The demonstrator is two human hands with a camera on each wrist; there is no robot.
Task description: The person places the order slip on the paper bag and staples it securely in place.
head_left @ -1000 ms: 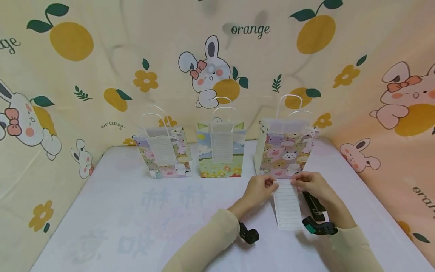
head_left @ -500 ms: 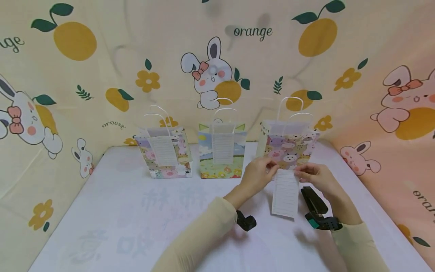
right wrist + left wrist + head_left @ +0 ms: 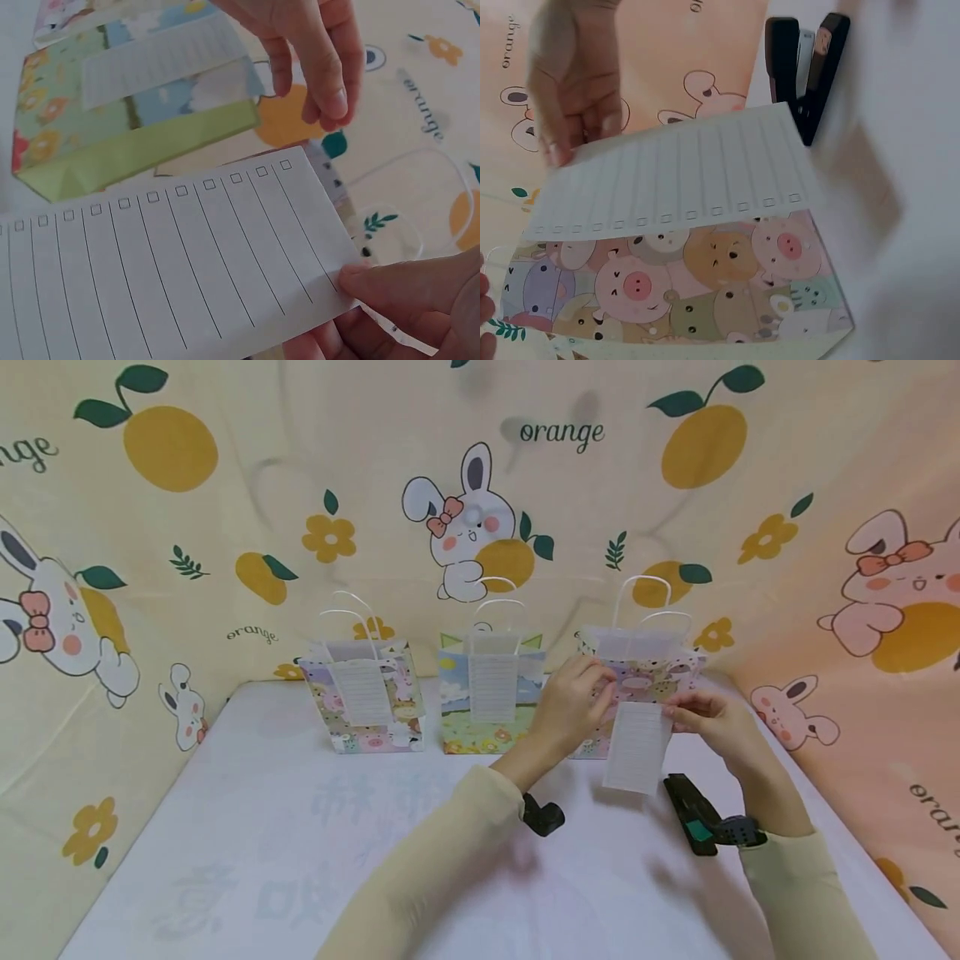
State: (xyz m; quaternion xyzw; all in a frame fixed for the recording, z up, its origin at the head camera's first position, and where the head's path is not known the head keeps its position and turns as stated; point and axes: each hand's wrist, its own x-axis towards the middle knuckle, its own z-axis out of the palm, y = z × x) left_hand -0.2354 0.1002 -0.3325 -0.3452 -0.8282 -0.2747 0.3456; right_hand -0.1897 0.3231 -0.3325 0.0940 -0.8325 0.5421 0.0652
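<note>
My right hand (image 3: 723, 731) pinches a ruled checklist sheet (image 3: 637, 747) by its upper right corner, thumb on the printed side. The sheet hangs tilted in front of the right-hand paper gift bag (image 3: 697, 285), which is printed with animal faces. In the right wrist view, my left hand (image 3: 311, 56) is apart from the sheet, its fingers loosely bent and holding nothing. From the head view, that hand (image 3: 573, 706) is by the bag's upper left side; whether it touches the bag I cannot tell. A black stapler (image 3: 686, 810) lies on the table under my right wrist.
Two more gift bags stand along the back: a landscape-printed one (image 3: 457, 735) in the middle and an animal-printed one (image 3: 375, 742) at the left. Each has a ruled sheet on its front. White handles rise from all the bags. A patterned cloth (image 3: 337, 460) hangs behind the table.
Both hands have moved up toward the right-hand bag, and the sheet has lifted off the table. My left hand has let go of the sheet's upper left corner; the right still pinches it.
</note>
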